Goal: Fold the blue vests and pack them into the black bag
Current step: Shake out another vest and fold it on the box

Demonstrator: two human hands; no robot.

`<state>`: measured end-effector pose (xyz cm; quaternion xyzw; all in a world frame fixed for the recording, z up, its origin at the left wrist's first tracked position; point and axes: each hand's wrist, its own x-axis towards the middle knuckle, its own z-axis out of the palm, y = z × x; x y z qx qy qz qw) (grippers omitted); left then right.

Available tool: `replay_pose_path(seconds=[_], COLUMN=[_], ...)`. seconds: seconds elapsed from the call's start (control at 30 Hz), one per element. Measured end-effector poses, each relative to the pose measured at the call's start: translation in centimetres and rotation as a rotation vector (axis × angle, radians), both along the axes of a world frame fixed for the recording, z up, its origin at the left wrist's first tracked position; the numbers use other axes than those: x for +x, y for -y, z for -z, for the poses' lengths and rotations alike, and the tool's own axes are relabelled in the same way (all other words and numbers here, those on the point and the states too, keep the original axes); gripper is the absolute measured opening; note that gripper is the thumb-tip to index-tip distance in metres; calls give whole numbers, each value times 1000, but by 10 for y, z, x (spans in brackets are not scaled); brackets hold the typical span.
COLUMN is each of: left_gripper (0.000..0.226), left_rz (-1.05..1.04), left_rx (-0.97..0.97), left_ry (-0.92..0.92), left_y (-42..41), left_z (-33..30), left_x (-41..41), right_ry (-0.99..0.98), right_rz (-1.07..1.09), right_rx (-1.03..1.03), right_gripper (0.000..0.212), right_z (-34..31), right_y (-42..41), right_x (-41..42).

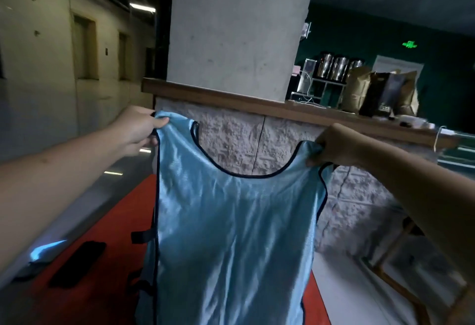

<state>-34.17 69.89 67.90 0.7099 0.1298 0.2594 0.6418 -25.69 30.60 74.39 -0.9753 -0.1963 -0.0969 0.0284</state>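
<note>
A light blue mesh vest [231, 222] with dark trim hangs upright and spread in front of me, held up by both shoulder straps. My left hand [136, 129] pinches the left strap at its top. My right hand [334, 148] grips the bunched right strap. Black side straps stick out from the vest's left edge. Another piece of blue fabric [38, 252] lies at the lower left. A flat black object [77, 263], possibly the bag, lies on the red surface [108, 234] below. The vest hides most of that surface.
A stone-faced counter with a wooden top [231, 99] and a concrete pillar [239, 29] stand just ahead. Paper bags [380, 93] and metal canisters sit on the counter at the right. A wooden chair frame [401, 260] is at the lower right. A corridor runs off to the left.
</note>
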Motion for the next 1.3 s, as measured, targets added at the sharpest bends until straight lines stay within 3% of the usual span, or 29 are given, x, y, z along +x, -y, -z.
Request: replay_pose_path(seconds=[0.13,0.3,0.4,0.5,0.6,0.73,0.83,0.93,1.1,1.3], left_gripper=[7,11,20,39,50,27,57,36,54,41], left_rz=[8,56,41,9,48,328,471,336,356,284], left_rx=[-66,-111,-6,113,240,374,515,558,517,556], left_ry=[9,46,73,121,177,157,106,150,147,186], left_y=[-8,9,29,45,76,134,168,184,183,186], left_z=[2,0,-1,-3,-7,-13,-19,-29,-46,-65], left_x=[2,-1,-3,-12,-30,-60,-73,-68,-77,-91], right_ry=[29,-80,-19,-64,-140,-310,-346,-283,-151,-35], right_rz=[47,-17,-89,-168,-254,-377,-440,-456,-409,-337], right_rx=[-6,109,111,283,470,645,631,572,604,772], right_gripper=[37,7,27,41,42,37,40,42,50,40], right_z=[9,11,6,0,-10,-22,-25,-31,-38,-45], right_y=[6,2,-9,-13,-16,-28,-41,-48,-38,-26], right_x=[18,12,-4,-26,-54,-89,-106,-117,-126,-138])
